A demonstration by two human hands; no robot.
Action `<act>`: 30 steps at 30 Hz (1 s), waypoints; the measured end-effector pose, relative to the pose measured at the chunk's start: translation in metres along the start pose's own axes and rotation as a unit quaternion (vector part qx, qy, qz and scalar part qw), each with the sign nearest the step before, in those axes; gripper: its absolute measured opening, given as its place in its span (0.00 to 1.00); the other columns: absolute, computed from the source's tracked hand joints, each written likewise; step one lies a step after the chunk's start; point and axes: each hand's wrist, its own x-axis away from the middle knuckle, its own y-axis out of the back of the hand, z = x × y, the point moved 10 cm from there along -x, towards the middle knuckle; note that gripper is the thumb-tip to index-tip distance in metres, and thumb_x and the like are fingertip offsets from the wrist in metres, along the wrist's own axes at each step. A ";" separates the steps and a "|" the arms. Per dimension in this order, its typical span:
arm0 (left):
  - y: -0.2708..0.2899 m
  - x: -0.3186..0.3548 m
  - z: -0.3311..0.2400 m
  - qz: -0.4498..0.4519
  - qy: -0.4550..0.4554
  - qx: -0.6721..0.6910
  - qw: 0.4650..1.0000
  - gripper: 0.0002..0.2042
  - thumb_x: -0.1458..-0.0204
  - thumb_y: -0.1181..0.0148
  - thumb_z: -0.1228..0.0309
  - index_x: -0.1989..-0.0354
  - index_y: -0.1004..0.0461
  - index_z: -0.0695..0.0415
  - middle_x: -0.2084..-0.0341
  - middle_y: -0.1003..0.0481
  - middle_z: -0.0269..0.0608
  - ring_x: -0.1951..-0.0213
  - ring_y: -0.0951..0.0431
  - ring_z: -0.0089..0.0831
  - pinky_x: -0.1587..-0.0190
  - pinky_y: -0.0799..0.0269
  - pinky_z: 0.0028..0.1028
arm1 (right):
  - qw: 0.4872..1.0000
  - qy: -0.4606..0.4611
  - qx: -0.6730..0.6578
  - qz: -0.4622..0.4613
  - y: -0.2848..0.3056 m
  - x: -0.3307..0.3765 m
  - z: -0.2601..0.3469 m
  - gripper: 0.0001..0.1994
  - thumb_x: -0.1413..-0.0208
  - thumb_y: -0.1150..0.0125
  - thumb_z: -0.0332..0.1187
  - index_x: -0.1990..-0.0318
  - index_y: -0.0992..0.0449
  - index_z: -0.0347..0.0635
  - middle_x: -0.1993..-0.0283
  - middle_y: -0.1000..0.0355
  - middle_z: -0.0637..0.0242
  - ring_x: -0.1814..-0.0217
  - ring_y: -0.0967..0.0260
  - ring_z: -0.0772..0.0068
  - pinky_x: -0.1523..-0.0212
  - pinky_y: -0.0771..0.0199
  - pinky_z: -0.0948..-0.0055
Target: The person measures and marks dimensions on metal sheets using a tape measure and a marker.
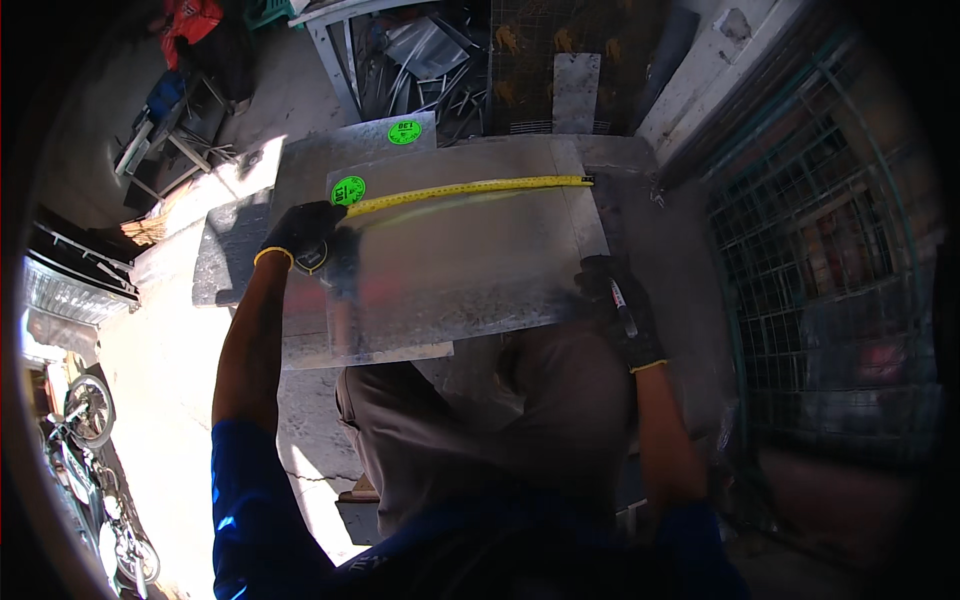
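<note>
A shiny metal sheet point(470, 250) lies before my knees, over another metal sheet point(310, 165) that sticks out at its far and left sides. Across the upper sheet runs a yellow tape measure point(465, 188), its end at the sheet's right edge. My left hand point(305, 230), in a black glove with a yellow cuff, is closed round the tape measure's case at the left. My right hand point(615, 305), gloved alike, is at the sheet's near right edge with a white marker pen point(622, 305) held in it. Its fingertips are dark and hard to make out.
Metal scraps point(430, 70) are heaped under a grey bench point(330, 50) at the back. Wire mesh panels point(800, 240) stand on the right. Far left, a person in red point(195, 30) is beside a small table point(180, 150). A motorcycle point(90, 470) is parked at the lower left.
</note>
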 end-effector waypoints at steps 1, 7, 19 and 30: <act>-0.001 -0.006 0.004 0.003 -0.006 -0.063 0.998 0.14 0.30 0.55 0.61 0.50 0.23 0.51 0.61 0.20 0.49 0.57 0.18 0.49 0.52 0.22 0.44 | 0.995 0.088 0.046 0.006 -0.009 -0.012 0.012 0.14 0.28 0.47 0.34 0.41 0.24 0.39 0.52 0.21 0.63 0.53 0.23 0.75 0.53 0.25 0.75; -0.016 -0.032 0.034 0.067 0.082 -0.033 0.994 0.19 0.30 0.57 0.55 0.52 0.21 0.51 0.57 0.18 0.54 0.53 0.18 0.53 0.51 0.23 0.47 | 0.897 -0.233 -0.375 -0.022 -0.037 -0.109 -0.102 0.13 0.37 0.41 0.24 0.46 0.22 0.42 0.58 0.23 0.65 0.57 0.24 0.69 0.53 0.25 0.73; -0.007 -0.061 0.040 0.079 0.068 -0.082 0.991 0.24 0.30 0.59 0.49 0.54 0.20 0.54 0.58 0.18 0.56 0.55 0.18 0.54 0.50 0.25 0.48 | 0.931 0.021 0.318 -0.176 -0.002 -0.207 -0.067 0.11 0.36 0.38 0.39 0.48 0.21 0.53 0.65 0.22 0.51 0.59 0.21 0.44 0.55 0.23 0.49; 0.017 -0.056 0.042 0.063 0.246 0.018 0.967 0.35 0.34 0.60 0.37 0.58 0.18 0.59 0.57 0.19 0.57 0.52 0.19 0.55 0.46 0.28 0.48 | 0.906 -0.031 0.388 -0.164 0.001 -0.247 -0.100 0.13 0.35 0.41 0.47 0.46 0.24 0.64 0.60 0.18 0.51 0.53 0.20 0.43 0.51 0.23 0.50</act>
